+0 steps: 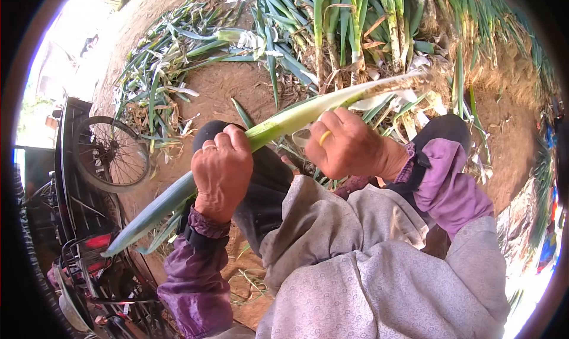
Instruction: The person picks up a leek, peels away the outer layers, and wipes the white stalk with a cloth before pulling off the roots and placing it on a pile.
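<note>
Both fists closed on a leek (284,122).
My left hand (222,170) wraps the green end; my right hand (347,143) the pale stalk.

bright, warm daylight fills the scene. the upper left corner is blown out to white, and glare also washes the lower right edge. strong fisheye distortion bends everything toward a dark circular vignette. the centre is fairly sharp; the rim is soft and smeared. shadows are soft under the sleeves.
</note>
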Demonstrator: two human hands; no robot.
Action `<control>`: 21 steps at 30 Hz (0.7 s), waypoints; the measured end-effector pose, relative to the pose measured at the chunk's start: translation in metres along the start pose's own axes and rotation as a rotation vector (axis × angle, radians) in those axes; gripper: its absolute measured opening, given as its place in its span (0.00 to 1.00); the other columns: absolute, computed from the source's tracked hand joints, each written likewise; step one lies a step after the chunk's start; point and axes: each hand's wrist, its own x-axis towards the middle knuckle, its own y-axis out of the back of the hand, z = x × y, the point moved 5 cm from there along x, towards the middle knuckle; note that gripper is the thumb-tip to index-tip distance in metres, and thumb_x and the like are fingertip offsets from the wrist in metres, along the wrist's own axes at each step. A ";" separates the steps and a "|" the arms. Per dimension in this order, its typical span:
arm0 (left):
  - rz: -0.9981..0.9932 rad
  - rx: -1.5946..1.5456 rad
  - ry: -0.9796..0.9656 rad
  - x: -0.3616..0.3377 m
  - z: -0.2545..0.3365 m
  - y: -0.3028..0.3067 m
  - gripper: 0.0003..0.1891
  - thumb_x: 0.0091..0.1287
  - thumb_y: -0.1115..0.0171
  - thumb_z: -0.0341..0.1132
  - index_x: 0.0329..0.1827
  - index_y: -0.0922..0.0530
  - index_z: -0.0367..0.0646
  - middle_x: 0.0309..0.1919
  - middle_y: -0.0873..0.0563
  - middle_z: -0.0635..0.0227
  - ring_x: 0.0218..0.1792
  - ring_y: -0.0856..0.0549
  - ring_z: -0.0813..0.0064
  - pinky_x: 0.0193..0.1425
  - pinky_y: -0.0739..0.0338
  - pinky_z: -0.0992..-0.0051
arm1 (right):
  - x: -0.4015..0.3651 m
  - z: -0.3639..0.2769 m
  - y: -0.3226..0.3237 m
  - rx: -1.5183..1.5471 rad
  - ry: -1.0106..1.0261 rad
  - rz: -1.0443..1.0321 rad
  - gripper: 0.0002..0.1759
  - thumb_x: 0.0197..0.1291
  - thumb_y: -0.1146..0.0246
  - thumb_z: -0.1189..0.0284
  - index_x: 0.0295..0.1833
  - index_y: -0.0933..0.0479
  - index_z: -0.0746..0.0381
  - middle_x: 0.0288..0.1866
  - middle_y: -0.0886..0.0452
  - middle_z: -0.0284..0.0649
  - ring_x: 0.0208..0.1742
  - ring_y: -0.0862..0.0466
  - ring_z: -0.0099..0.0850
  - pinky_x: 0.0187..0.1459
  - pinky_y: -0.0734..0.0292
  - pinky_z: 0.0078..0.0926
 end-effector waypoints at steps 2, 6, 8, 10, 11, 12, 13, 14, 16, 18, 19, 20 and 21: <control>-0.012 0.003 0.051 -0.002 -0.006 -0.004 0.13 0.57 0.42 0.30 0.44 0.24 0.33 0.25 0.21 0.64 0.25 0.18 0.67 0.25 0.25 0.69 | -0.016 0.003 -0.010 0.039 -0.020 -0.099 0.07 0.39 0.39 0.73 0.23 0.31 0.62 0.23 0.28 0.40 0.27 0.26 0.32 0.27 0.32 0.29; -0.034 -0.104 0.185 -0.007 -0.027 -0.012 0.09 0.57 0.44 0.28 0.41 0.25 0.36 0.26 0.20 0.59 0.26 0.17 0.59 0.28 0.24 0.62 | -0.048 0.016 -0.030 0.000 -0.020 -0.239 0.06 0.39 0.39 0.74 0.22 0.31 0.61 0.19 0.30 0.37 0.26 0.25 0.32 0.25 0.33 0.28; -0.050 -0.103 0.214 -0.008 -0.034 -0.010 0.09 0.56 0.43 0.28 0.40 0.25 0.37 0.27 0.19 0.59 0.26 0.17 0.58 0.28 0.24 0.62 | -0.055 0.022 -0.033 -0.074 -0.030 -0.366 0.06 0.39 0.39 0.75 0.23 0.31 0.60 0.18 0.30 0.37 0.25 0.25 0.31 0.25 0.33 0.27; -0.096 -0.110 0.252 -0.012 -0.039 -0.012 0.10 0.54 0.42 0.27 0.40 0.25 0.38 0.27 0.19 0.58 0.27 0.17 0.57 0.29 0.23 0.61 | -0.068 0.029 -0.044 -0.058 -0.127 -0.510 0.06 0.39 0.39 0.75 0.23 0.30 0.59 0.17 0.30 0.36 0.23 0.24 0.30 0.25 0.33 0.27; -0.091 -0.108 0.254 -0.015 -0.040 -0.011 0.10 0.54 0.42 0.27 0.39 0.25 0.38 0.27 0.19 0.58 0.27 0.17 0.58 0.29 0.23 0.61 | -0.073 0.032 -0.048 -0.048 -0.178 -0.580 0.06 0.39 0.39 0.75 0.23 0.30 0.59 0.17 0.30 0.36 0.23 0.24 0.30 0.25 0.34 0.27; -0.084 -0.106 0.254 -0.017 -0.041 -0.010 0.10 0.54 0.42 0.27 0.39 0.25 0.39 0.27 0.19 0.58 0.27 0.17 0.58 0.29 0.23 0.61 | -0.075 0.039 -0.044 -0.033 -0.269 -0.535 0.04 0.41 0.39 0.75 0.23 0.28 0.60 0.17 0.28 0.40 0.22 0.22 0.34 0.26 0.30 0.31; -0.078 -0.107 0.253 -0.020 -0.041 -0.009 0.09 0.54 0.42 0.27 0.39 0.25 0.39 0.27 0.19 0.58 0.27 0.17 0.58 0.29 0.23 0.61 | -0.082 0.048 -0.050 0.018 -0.373 -0.620 0.04 0.41 0.39 0.74 0.23 0.28 0.59 0.18 0.27 0.39 0.24 0.21 0.34 0.25 0.30 0.31; -0.058 -0.112 0.247 -0.023 -0.040 -0.009 0.08 0.55 0.42 0.27 0.38 0.26 0.39 0.26 0.19 0.58 0.26 0.17 0.57 0.28 0.24 0.61 | -0.092 0.062 -0.060 0.071 -0.477 -0.703 0.05 0.42 0.39 0.73 0.23 0.28 0.59 0.20 0.26 0.38 0.26 0.20 0.33 0.25 0.30 0.32; -0.101 -0.109 0.236 -0.029 -0.037 -0.008 0.09 0.55 0.42 0.27 0.38 0.26 0.37 0.27 0.19 0.58 0.26 0.17 0.58 0.27 0.24 0.62 | -0.106 0.082 -0.068 0.135 -0.685 -0.799 0.06 0.45 0.40 0.70 0.26 0.24 0.62 0.28 0.21 0.43 0.31 0.18 0.39 0.29 0.26 0.37; -0.114 -0.099 0.230 -0.031 -0.034 -0.008 0.10 0.53 0.40 0.27 0.38 0.27 0.36 0.26 0.20 0.59 0.25 0.18 0.57 0.27 0.25 0.61 | -0.106 0.091 -0.064 0.348 -0.806 -0.705 0.10 0.48 0.41 0.68 0.29 0.22 0.65 0.31 0.19 0.46 0.35 0.17 0.40 0.34 0.24 0.37; -0.127 -0.116 0.223 -0.030 -0.032 -0.008 0.11 0.53 0.40 0.27 0.39 0.27 0.36 0.26 0.21 0.59 0.25 0.18 0.57 0.27 0.25 0.61 | -0.104 0.090 -0.065 0.466 -0.859 -0.653 0.12 0.50 0.41 0.67 0.31 0.21 0.66 0.33 0.18 0.48 0.37 0.16 0.41 0.36 0.23 0.38; -0.138 -0.131 0.217 -0.027 -0.030 -0.008 0.12 0.52 0.39 0.27 0.40 0.27 0.36 0.26 0.21 0.59 0.26 0.18 0.57 0.27 0.25 0.62 | -0.102 0.084 -0.076 0.573 -0.868 -0.659 0.18 0.53 0.39 0.62 0.33 0.20 0.69 0.33 0.17 0.48 0.33 0.15 0.37 0.34 0.22 0.36; -0.145 -0.149 0.208 -0.024 -0.028 -0.009 0.13 0.52 0.39 0.27 0.41 0.27 0.35 0.26 0.21 0.59 0.26 0.17 0.57 0.27 0.25 0.62 | -0.097 0.076 -0.085 0.753 -0.893 -0.664 0.18 0.53 0.37 0.59 0.32 0.20 0.67 0.30 0.18 0.45 0.29 0.17 0.34 0.31 0.23 0.33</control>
